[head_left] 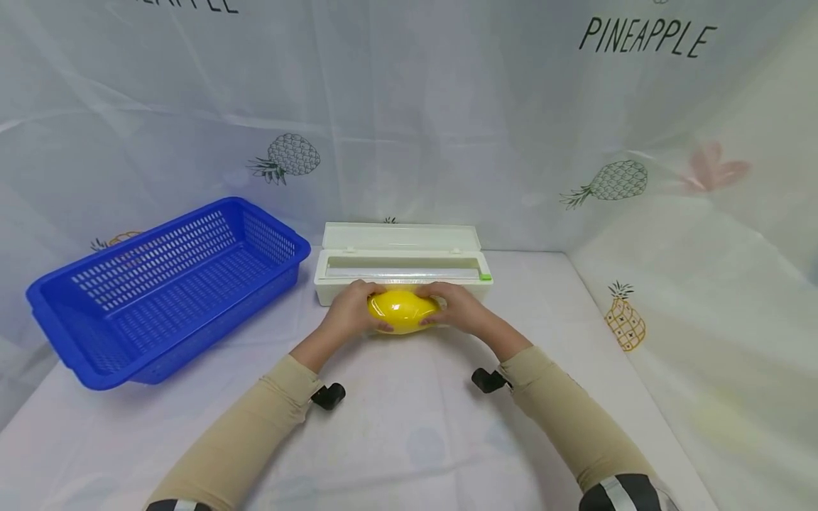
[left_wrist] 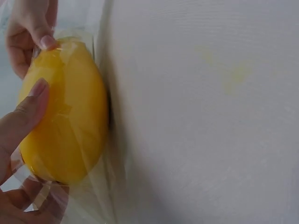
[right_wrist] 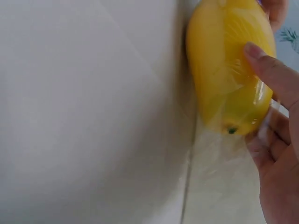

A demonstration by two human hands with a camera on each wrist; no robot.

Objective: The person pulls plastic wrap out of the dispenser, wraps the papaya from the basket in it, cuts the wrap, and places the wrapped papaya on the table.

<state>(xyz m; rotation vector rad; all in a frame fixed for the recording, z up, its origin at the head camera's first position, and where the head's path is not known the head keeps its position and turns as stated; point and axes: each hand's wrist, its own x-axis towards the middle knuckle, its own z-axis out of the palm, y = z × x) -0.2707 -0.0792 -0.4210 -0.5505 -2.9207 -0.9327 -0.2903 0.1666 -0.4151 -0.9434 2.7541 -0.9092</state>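
Note:
A yellow mango-shaped fruit [head_left: 402,311] lies on the white table just in front of a white cling-film dispenser box [head_left: 402,264] whose lid is up. Clear film [left_wrist: 88,196] covers the fruit [left_wrist: 65,116] and trails onto the table. My left hand [head_left: 358,312] grips the fruit's left end, its thumb [left_wrist: 25,119] on top of the film. My right hand [head_left: 450,309] grips the right end, its thumb [right_wrist: 268,70] pressing the film on the fruit [right_wrist: 224,70]. In the left wrist view, fingers of the right hand [left_wrist: 28,32] show at the far end.
A blue perforated plastic basket [head_left: 166,284] stands empty at the left of the table. A white cloth with pineapple prints [head_left: 613,181] hangs behind and to the right. The table's right edge runs along that cloth.

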